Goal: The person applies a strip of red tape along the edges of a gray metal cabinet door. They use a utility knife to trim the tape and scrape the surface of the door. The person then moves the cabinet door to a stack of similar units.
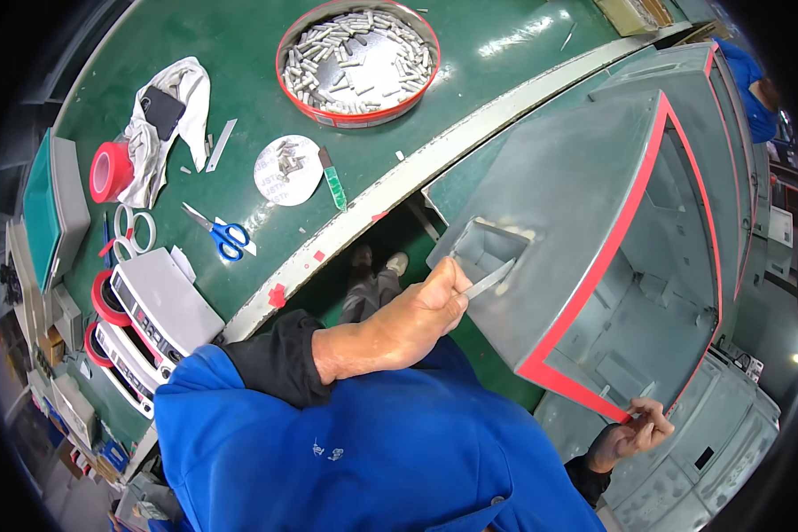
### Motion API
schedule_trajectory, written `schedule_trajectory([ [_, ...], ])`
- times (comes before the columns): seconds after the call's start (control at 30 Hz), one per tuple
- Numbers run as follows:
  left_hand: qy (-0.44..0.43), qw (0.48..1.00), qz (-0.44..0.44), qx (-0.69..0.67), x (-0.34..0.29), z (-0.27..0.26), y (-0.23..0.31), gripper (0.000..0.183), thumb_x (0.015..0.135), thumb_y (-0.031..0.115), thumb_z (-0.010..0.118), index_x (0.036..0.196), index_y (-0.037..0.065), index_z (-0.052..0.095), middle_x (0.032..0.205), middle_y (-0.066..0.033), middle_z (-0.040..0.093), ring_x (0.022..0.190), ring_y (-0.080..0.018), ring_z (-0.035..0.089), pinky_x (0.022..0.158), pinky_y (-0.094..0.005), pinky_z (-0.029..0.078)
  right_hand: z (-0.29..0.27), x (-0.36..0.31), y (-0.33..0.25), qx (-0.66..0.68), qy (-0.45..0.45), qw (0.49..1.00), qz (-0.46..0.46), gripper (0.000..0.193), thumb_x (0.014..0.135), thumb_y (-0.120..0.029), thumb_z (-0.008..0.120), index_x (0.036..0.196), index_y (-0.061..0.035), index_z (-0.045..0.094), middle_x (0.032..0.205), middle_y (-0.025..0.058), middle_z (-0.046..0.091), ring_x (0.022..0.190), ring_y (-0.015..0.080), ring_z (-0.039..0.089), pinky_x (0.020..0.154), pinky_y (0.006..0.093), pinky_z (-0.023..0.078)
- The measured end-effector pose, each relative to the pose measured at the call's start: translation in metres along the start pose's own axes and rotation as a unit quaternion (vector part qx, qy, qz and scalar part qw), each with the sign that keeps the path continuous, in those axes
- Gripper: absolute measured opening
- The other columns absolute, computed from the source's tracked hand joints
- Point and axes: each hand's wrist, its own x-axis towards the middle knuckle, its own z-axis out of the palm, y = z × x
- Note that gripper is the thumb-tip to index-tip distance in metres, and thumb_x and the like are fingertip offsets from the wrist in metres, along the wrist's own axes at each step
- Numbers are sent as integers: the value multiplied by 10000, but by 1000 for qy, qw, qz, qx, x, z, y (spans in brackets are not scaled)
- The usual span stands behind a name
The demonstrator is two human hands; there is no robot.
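A large grey casing [559, 186] stands tilted on my right, its open side edged with red tape [585, 306]. Closed in a fist, my left hand [430, 310] grips a thin flat grey strip [491, 280] beside a square recess [492, 246] in the casing. The strip's far end lies along the recess's rim; pale patches surround the opening. I cannot tell exactly what kind of tool the strip is. At the casing's lower taped corner, my right hand [634, 434] has its fingers bent around the edge.
The green table [363, 182] carries a round tin [363, 121] of small metal cylinders, blue-handled scissors [226, 238], a green-handled knife [332, 180], a white disc [288, 182], a cloth [186, 84] and white devices [168, 297]. More grey casings [674, 66] stand behind; another person's blue sleeve [743, 84] shows there.
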Motion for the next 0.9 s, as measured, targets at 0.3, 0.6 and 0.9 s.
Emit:
schedule_trajectory([
  [0.3, -42, 999, 22, 23, 7, 0, 10, 67, 963, 82, 350, 914, 77, 304, 764, 3, 311, 662, -80, 271, 611, -231, 298, -1, 1, 6, -60, 23, 998, -9, 207, 915, -258, 371, 898, -52, 371, 746, 159, 549, 620, 126, 417, 537, 231, 341],
  [0.6, -49, 999, 8, -5, 10, 0, 15, 89, 959, 54, 347, 898, 83, 289, 765, 5, 317, 663, -82, 267, 598, -241, 289, -5, 0, 4, -32, 22, 999, 21, 217, 932, -258, 378, 898, -44, 383, 795, 161, 556, 616, 117, 408, 545, 221, 346],
  [0.9, -43, 997, 33, 49, 9, -1, 16, 93, 958, 47, 351, 905, 80, 282, 767, -2, 295, 664, -87, 264, 597, -249, 290, -1, 1, 3, -48, 26, 998, 18, 196, 909, -254, 384, 908, -58, 371, 770, 165, 560, 589, 110, 383, 531, 220, 316],
])
